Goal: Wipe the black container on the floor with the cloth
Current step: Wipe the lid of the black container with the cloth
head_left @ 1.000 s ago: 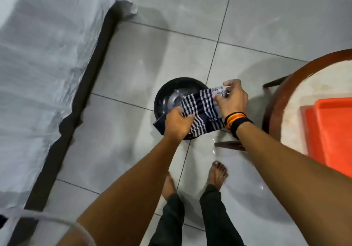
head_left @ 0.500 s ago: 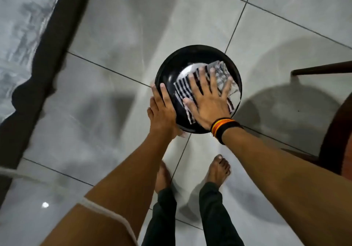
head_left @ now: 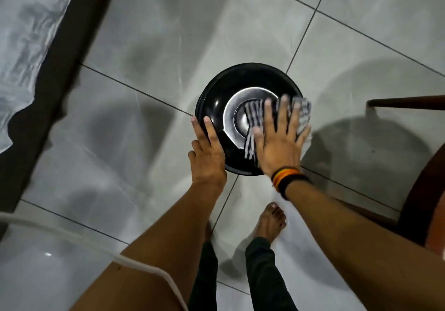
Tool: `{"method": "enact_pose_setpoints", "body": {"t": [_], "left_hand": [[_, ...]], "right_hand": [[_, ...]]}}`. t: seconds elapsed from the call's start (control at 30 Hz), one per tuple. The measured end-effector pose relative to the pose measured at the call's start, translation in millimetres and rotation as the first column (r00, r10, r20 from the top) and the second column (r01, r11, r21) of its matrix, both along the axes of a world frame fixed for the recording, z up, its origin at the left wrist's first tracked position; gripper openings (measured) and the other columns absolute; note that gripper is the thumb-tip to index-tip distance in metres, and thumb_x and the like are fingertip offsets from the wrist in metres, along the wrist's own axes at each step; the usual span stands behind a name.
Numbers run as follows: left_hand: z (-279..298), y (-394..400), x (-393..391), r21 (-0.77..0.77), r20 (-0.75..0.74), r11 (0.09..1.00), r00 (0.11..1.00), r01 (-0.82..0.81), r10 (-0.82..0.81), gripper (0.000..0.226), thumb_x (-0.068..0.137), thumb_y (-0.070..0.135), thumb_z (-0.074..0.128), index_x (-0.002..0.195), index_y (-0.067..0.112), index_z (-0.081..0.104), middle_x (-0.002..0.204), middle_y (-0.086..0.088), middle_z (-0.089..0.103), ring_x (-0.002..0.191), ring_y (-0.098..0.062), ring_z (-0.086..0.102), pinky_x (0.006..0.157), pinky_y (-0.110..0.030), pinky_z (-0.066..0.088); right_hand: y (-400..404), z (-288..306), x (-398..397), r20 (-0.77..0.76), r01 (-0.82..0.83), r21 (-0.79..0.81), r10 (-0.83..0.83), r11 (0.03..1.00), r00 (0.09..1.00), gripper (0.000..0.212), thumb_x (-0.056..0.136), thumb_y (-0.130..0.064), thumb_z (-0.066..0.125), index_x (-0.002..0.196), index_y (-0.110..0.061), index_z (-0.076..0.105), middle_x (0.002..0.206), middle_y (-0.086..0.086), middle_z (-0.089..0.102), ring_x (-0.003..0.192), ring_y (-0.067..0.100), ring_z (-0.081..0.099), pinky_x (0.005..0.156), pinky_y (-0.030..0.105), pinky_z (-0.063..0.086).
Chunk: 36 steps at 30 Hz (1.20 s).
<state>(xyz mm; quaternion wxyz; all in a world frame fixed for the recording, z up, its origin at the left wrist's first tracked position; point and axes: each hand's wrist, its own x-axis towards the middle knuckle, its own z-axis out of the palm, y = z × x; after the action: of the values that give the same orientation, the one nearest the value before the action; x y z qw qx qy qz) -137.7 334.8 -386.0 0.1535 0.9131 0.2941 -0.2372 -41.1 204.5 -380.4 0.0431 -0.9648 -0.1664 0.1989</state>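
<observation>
- Rightward since a half-second ago slides your right hand (head_left: 279,139), fingers spread flat, pressing the soft striped cloth (head_left: 252,118).
- Your left hand (head_left: 207,149), fingers flat and together, steadies the likely slippery black container (head_left: 216,98) at its rim.

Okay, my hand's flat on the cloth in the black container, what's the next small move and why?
Probably sweep the right hand and cloth leftward across the container. The cloth covers only its right side and hangs over that rim, the left inside is still bare, and the left hand rests on the left rim to steady it.
</observation>
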Motion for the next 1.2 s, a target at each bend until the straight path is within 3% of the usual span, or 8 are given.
{"method": "enact_pose_setpoints", "body": {"t": [0.17,0.3,0.4,0.53,0.7,0.9,1.07,1.2], "left_hand": [[4,2,3,-0.007,-0.035,0.999,0.999,0.035,-0.035,0.122,0.086,0.002,0.076,0.162,0.004,-0.019,0.169,-0.029,-0.023,0.122,-0.035,0.05,0.103,-0.045,0.049],[6,2,5,-0.017,-0.06,0.998,0.997,0.053,-0.054,0.119,0.086,0.001,0.072,0.162,0.004,-0.019,0.167,-0.029,-0.028,0.126,-0.038,0.046,0.105,-0.047,0.048],[5,0,3,0.001,-0.043,0.999,0.998,0.044,-0.044,0.124,0.084,0.001,0.075,0.161,0.004,-0.022,0.168,-0.03,-0.024,0.128,-0.038,0.047,0.104,-0.045,0.049],[4,1,1,-0.021,-0.036,0.999,0.999,0.037,-0.038,0.128,0.082,0.002,0.078,0.162,0.007,-0.022,0.168,-0.03,-0.023,0.131,-0.038,0.047,0.104,-0.044,0.049],[4,0,-1,-0.028,-0.015,0.999,0.999,0.033,-0.033,0.126,0.084,0.004,0.078,0.163,0.007,-0.02,0.168,-0.032,-0.02,0.132,-0.038,0.047,0.105,-0.045,0.049],[6,0,0,-0.022,0.0,0.999,1.0,0.027,-0.027,0.121,0.087,0.004,0.074,0.162,0.006,-0.02,0.168,-0.033,-0.02,0.13,-0.041,0.047,0.102,-0.046,0.051],[5,-7,9,-0.055,-0.028,0.998,0.999,-0.038,0.037,0.127,0.085,0.0,0.075,0.159,0.009,-0.028,0.167,-0.03,-0.027,0.132,-0.042,0.042,0.104,-0.05,0.05],[9,-9,7,-0.077,-0.04,0.996,0.998,-0.052,0.049,0.132,0.085,0.006,0.08,0.161,0.012,-0.028,0.168,-0.028,-0.026,0.137,-0.041,0.041,0.11,-0.051,0.047]], "right_hand": [[16,1,-25,-0.052,-0.356,-0.013,0.355,0.934,0.933,0.063,0.107,-0.05,0.02,0.165,-0.031,0.005,0.175,0.004,0.0,0.161,0.035,-0.004,0.12,0.076,-0.005],[59,1,58,-0.037,-0.703,0.019,0.703,0.711,0.71,0.058,0.108,-0.052,0.014,0.164,-0.038,0.011,0.175,-0.001,0.007,0.162,0.03,0.001,0.122,0.07,-0.009],[82,5,110,-0.113,-0.589,0.058,0.591,0.806,0.799,0.056,0.107,-0.054,0.016,0.161,-0.038,0.024,0.173,-0.003,0.018,0.161,0.027,0.009,0.124,0.068,-0.003],[53,0,119,-0.122,-0.123,0.138,0.14,0.983,0.983,0.053,0.107,-0.053,0.024,0.156,-0.036,0.034,0.17,-0.003,0.025,0.158,0.027,0.018,0.125,0.059,0.009],[-9,-2,51,-0.189,0.442,0.2,-0.408,0.875,0.893,0.063,0.106,-0.058,0.027,0.163,-0.034,0.019,0.174,-0.001,0.012,0.16,0.029,0.011,0.125,0.062,0.014],[18,-8,-63,-0.028,0.081,0.058,-0.08,0.995,0.996,0.065,0.107,-0.052,0.022,0.165,-0.032,0.003,0.175,0.007,-0.006,0.16,0.039,-0.009,0.119,0.075,-0.007],[39,-12,25,0.09,-0.333,0.039,0.328,0.942,0.94,0.06,0.107,-0.051,0.017,0.165,-0.036,0.006,0.175,-0.001,0.001,0.162,0.03,-0.003,0.122,0.073,-0.001],[15,-12,59,0.085,-0.103,0.097,0.095,0.99,0.992,0.062,0.106,-0.054,0.021,0.164,-0.038,0.008,0.176,-0.001,0.0,0.162,0.028,-0.003,0.125,0.069,0.001]]}}
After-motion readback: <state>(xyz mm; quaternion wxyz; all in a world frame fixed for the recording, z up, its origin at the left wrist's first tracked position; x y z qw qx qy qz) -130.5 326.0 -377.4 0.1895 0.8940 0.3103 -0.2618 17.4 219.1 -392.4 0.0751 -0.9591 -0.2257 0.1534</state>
